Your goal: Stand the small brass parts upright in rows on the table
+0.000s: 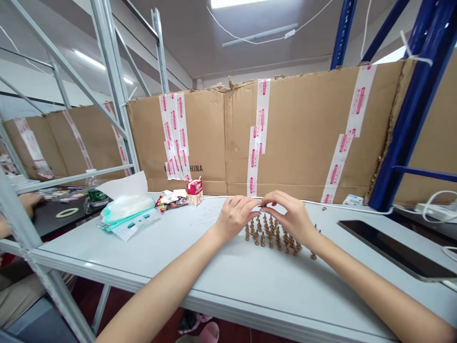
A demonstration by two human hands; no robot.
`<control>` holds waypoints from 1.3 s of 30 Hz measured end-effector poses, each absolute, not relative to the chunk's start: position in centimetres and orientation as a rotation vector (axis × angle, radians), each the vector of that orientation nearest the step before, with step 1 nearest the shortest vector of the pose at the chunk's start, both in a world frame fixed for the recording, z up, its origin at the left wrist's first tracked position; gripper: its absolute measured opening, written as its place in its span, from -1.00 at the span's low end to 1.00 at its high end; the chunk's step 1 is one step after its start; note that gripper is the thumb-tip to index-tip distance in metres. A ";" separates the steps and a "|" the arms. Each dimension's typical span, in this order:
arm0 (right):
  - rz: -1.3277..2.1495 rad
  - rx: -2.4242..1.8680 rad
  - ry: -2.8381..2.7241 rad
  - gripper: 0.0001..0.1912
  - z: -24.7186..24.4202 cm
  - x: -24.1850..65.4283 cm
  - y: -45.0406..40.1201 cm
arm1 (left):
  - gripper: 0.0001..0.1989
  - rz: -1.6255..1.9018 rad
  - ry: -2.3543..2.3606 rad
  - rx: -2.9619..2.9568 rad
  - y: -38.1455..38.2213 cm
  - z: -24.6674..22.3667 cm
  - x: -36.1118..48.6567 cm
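Note:
Many small brass-coloured screws (270, 240) stand upright in a cluster on the grey tabletop (171, 247). My left hand (235, 216) is over the left back side of the cluster, its fingers bent and closed toward the right. My right hand (291, 216) arches over the right side, thumb and fingertips pinched together. The fingertips of both hands meet just above the back screws. A small dark bit shows between them, too small and too covered to name. My right hand hides some of the screws. One screw (313, 255) stands apart, near my right wrist.
A black tablet (396, 250) lies at the right. To the left are a wipes pack (126, 209), snack wrappers (173, 200) and a red-and-white drink carton (194, 193). A cardboard wall (300, 143) closes the back. Another person's hand (30, 202) is at the far-left table.

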State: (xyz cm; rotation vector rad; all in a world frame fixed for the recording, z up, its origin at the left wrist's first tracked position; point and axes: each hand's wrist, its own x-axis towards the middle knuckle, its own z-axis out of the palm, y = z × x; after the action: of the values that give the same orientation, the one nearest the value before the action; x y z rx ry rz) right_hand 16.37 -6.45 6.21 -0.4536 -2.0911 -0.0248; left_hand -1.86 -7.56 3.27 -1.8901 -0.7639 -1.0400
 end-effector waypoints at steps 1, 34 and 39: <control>-0.017 -0.457 -2.067 -0.90 5.9 16.2 -6.8 | -0.76 -1.047 -0.757 -1.879 -7.7 3.2 -1.8; 0.336 -0.570 -2.125 -0.64 3.8 15.4 -7.2 | -0.73 -1.002 -0.764 -1.982 -7.8 3.3 -1.7; 0.311 -0.565 -2.134 -0.64 3.9 15.5 -7.2 | -0.79 -0.965 -0.752 -1.933 -7.9 3.3 -1.7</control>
State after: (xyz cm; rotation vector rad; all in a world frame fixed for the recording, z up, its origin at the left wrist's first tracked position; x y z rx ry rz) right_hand 15.45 -7.19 3.91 -0.5651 -2.1339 0.3105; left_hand -1.67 -7.86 3.34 -1.9325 -0.7523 -0.9653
